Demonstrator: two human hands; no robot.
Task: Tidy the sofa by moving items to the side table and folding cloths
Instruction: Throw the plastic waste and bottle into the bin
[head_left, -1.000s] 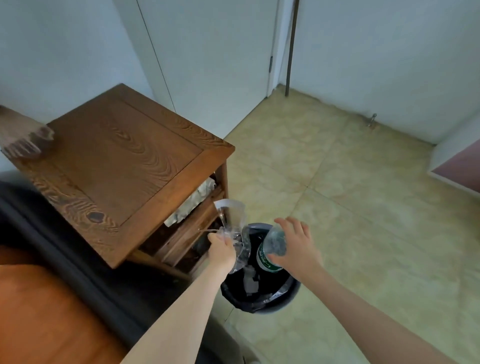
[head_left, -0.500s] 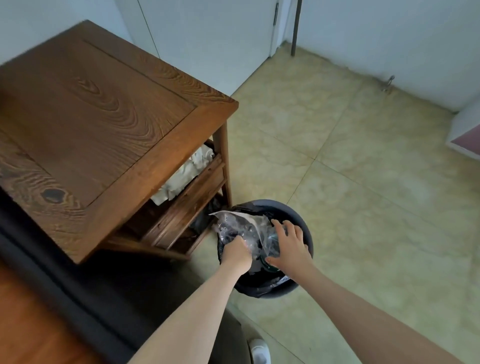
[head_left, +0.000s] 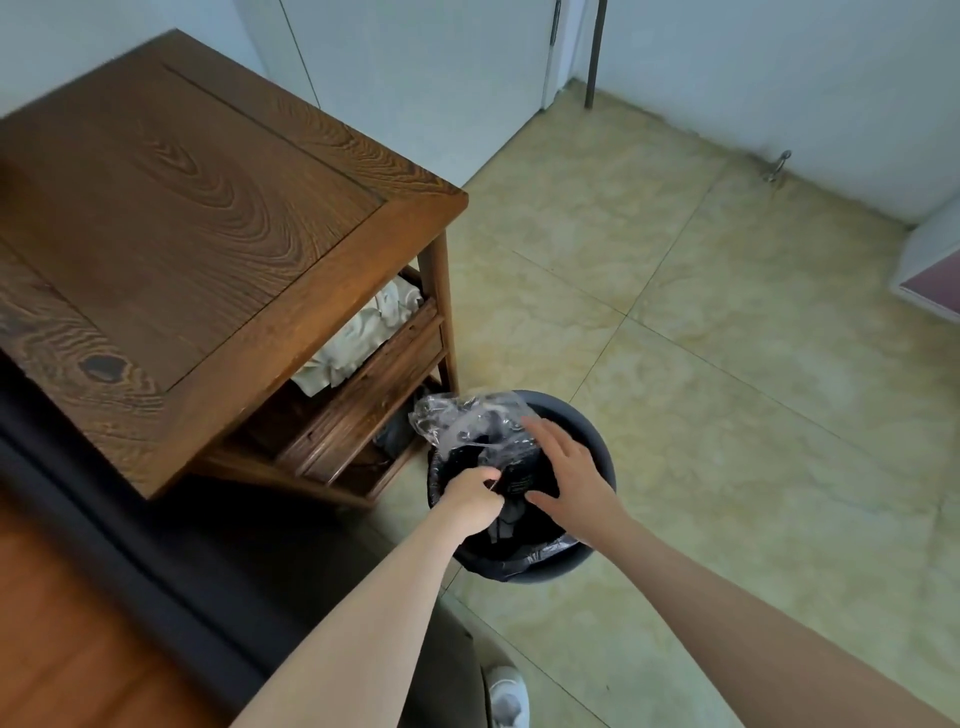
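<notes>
A round dark trash bin (head_left: 598, 451) with a black liner stands on the floor by the wooden side table (head_left: 182, 208). Crumpled clear plastic wrap (head_left: 467, 421) lies over the bin's far left rim. My left hand (head_left: 470, 501) reaches into the bin's mouth with its fingers curled, pinching the near edge of that wrap. My right hand (head_left: 569, 480) hovers over the bin with its fingers spread, its fingertips at the wrap. No bottle shows in either hand.
A rumpled white cloth (head_left: 363, 332) is stuffed on the table's lower shelf. The sofa's dark edge (head_left: 156, 571) and orange-brown seat (head_left: 62, 649) run along the lower left. A white shoe (head_left: 506, 696) is at the bottom. Tiled floor (head_left: 727, 389) spreads to the right.
Both hands came down to the bin. The bottle that my right hand held is gone from it, and that hand has spread flat. The wrap now lies across the bin's rim.
</notes>
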